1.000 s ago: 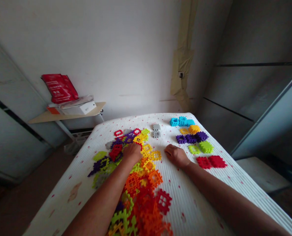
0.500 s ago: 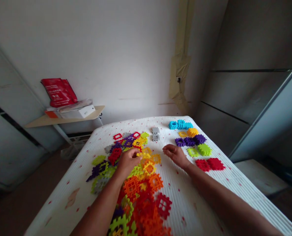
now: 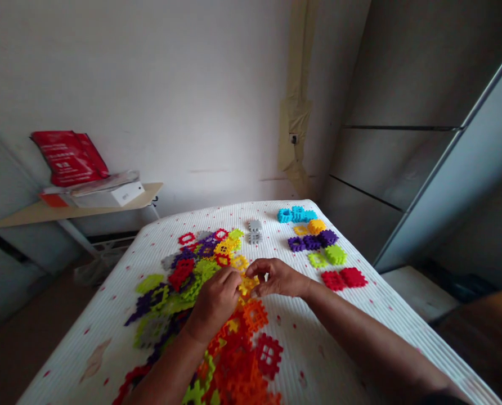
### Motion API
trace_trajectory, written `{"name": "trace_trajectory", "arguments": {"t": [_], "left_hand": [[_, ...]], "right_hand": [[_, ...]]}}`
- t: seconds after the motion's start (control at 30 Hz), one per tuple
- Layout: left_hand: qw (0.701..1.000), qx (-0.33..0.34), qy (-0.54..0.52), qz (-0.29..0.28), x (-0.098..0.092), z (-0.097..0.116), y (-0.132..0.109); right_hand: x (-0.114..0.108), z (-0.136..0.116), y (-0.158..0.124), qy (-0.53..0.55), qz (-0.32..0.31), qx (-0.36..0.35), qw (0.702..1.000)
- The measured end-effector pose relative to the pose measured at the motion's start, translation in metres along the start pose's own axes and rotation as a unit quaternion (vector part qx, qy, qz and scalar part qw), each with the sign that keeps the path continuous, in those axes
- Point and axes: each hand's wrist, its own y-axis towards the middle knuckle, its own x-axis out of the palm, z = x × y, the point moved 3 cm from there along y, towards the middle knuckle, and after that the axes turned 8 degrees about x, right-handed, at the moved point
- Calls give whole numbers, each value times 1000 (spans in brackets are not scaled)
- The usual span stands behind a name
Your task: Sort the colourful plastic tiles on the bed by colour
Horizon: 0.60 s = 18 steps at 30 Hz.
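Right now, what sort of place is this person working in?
Probably a bedroom at home: a mattress-like white surface strewn with plastic toy tiles, and a small side table holding a red bag by a plain wall. The left hand and right hand pinch a yellow tile.

- Yellow piece [image 3: 247,284]: pinched by the right hand [image 3: 278,278] and mostly covered by its fingers; outline unclear.
- Left hand [image 3: 215,301]: fingertips hidden behind its own knuckles; grip not legible.
- Loose pile [image 3: 251,343]: partly under the left forearm, cut off at the bottom edge.
- Red bag [image 3: 67,157]: print too small to read.
- Worktop [image 3: 339,337]: near corners out of frame.
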Motion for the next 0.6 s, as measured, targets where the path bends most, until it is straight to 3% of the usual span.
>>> {"name": "trace_trajectory", "arguments": {"t": [0.2,0.3,0.37,0.47,0.53,0.6], "left_hand": [[1000,-1,23,-20,2,4,3],[999,-33,26,-19,-9,-3,6],[998,-55,38,2,-22,-14,3],[995,-76,63,35,-45,-35,-13],[992,-83,77,46,-57,-47,-28],[991,-95,85,52,-63,-56,-44]], "right_hand": [[0,-16,-7,-183,18,-51,982],[-20,-18,-5,-276,56,-58,958],[-53,-16,-2,-366,108,-36,924],[-120,-9,4,-508,210,63,833],[-161,0,8,-588,223,136,766],[-189,11,14,-627,206,178,730]]}}
